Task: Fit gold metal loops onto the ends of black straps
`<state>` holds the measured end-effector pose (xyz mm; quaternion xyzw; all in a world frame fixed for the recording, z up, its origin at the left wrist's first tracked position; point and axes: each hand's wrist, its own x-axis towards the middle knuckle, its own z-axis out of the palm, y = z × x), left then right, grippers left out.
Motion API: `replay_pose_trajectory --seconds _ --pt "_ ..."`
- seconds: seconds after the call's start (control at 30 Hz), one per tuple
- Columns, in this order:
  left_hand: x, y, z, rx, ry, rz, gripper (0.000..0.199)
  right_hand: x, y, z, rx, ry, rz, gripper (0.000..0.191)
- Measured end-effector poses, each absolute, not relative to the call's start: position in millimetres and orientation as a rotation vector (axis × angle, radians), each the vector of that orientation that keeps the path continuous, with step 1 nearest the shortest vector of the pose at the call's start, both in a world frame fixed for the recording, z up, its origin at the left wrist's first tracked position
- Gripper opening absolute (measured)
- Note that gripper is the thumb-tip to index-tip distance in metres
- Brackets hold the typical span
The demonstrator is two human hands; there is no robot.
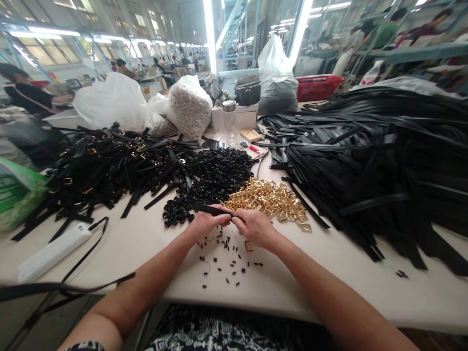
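Note:
A short black strap (212, 209) is held level between both hands over the near middle of the table. Fingers of my left hand (209, 224) close round its middle, and the left end sticks out past the thumb. My right hand (254, 226) pinches the strap's right end, where the fingertips hide the detail. Just beyond the hands lie a heap of small black loops (215, 175) and a pile of gold buckles (270, 195). One loose buckle (249, 246) rests below my right hand, among small black scraps (233, 265).
Long black straps (365, 161) are heaped on the right. Straps with gold buckles (109, 165) pile up at left, near a white power strip (54, 251). Behind stand filled plastic bags (192, 107), a glass jar (229, 119) and a red basket (316, 87). Other people work farther back.

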<state>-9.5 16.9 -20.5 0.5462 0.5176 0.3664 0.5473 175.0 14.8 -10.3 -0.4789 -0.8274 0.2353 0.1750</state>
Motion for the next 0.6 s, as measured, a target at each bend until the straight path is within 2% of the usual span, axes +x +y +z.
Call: replay_pose_trajectory --seconds 0.17,0.3,0.4,0.6 --pt "-10 22 -24 0.931 1.111 1.005 0.027 179 17 -14 -1.161 -2.055 1.162 0.031" --pt "-14 25 -21 0.726 1.042 1.062 0.022 180 18 -14 -1.065 -1.824 1.359 0.039" --pt "-24 29 -9 0.628 1.030 1.108 0.013 181 17 -13 -1.041 -1.758 1.280 0.045" --pt "-70 58 34 0.426 0.939 1.357 0.005 196 28 -29 -1.157 -1.803 0.819 0.039"
